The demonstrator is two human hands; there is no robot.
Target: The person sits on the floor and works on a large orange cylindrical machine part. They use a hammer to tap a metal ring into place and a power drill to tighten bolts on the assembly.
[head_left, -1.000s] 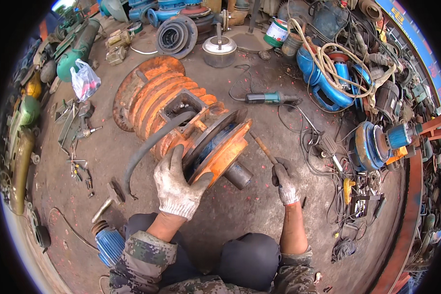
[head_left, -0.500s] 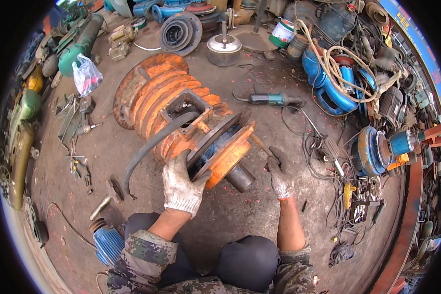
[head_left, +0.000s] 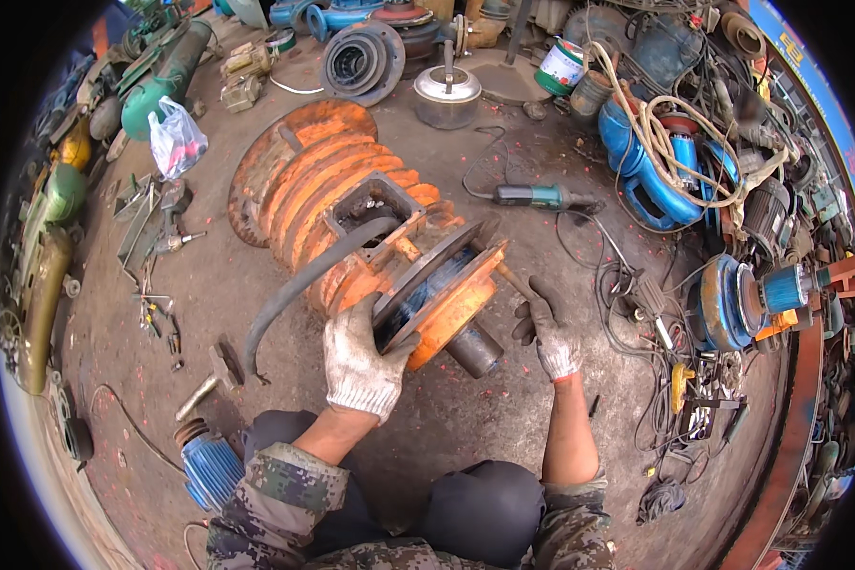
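Note:
An orange finned motor housing (head_left: 294,195) lies on its side, with a square open box (head_left: 361,211) on top and a thick grey cable (head_left: 290,294) running out of it. My gloved left hand (head_left: 361,347) grips the near end flange (head_left: 451,318), below which a dark shaft (head_left: 473,351) sticks out. Right of that flange, my gloved right hand (head_left: 546,328) holds a thin rusty bar (head_left: 513,280), its tip at the flange's edge, fingers loosely round it and partly spread.
An angle grinder (head_left: 532,197) with cables lies behind right. Blue pumps (head_left: 655,190), coiled hose, a metal pot (head_left: 446,95) and a plastic bag (head_left: 176,138) stand around. A hammer (head_left: 223,370), small blue motor (head_left: 209,465) and loose tools (head_left: 152,313) lie left.
My right hand has moved up toward the flange with the bar, its fingers looser. My left hand stays on the flange. The whole view has shifted slightly.

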